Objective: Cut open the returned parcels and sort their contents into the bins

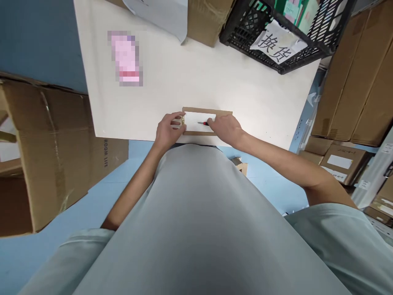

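A small flat cardboard box (199,109) with a white label (192,118) on top lies at the near edge of the white table. My left hand (168,130) grips its left end, thumb at the near side and fingers at the far side. A bit of shiny, gold-looking material shows beside those fingers. My right hand (227,129) is closed around a small tool with a red and black handle (205,123). Its thin tip points left over the label; whether it touches cannot be made out. The right end of the box is partly hidden under that hand.
At the table's (159,78) far right stands a black plastic crate (245,45) with a handwritten paper sign (278,43). A blurred pink item (126,57) lies at left. Large cartons flank the table: an opened carton (55,151) left, stacked cartons (356,78) right.
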Motion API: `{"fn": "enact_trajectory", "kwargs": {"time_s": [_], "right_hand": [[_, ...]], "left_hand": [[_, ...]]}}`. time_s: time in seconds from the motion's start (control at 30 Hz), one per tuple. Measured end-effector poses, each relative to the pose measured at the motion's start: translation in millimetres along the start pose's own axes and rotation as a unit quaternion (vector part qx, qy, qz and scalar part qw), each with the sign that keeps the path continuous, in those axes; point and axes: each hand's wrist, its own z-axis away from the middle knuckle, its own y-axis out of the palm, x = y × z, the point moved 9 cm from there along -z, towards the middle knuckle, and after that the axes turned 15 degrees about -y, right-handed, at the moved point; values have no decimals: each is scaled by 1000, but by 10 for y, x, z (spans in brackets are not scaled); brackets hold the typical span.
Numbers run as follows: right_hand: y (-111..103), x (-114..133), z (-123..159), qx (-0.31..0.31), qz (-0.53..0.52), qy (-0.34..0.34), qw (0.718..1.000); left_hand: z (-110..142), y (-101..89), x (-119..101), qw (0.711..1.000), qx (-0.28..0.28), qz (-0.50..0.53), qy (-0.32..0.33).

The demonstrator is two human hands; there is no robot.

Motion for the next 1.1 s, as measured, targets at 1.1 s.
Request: {"fn": "enact_trajectory", "kwargs": {"time_s": [1.1], "right_hand": [[1901, -1217, -15, -390, -397, -39, 830]], "left_hand": [[231, 7, -132, 967, -171, -190, -11]]}}
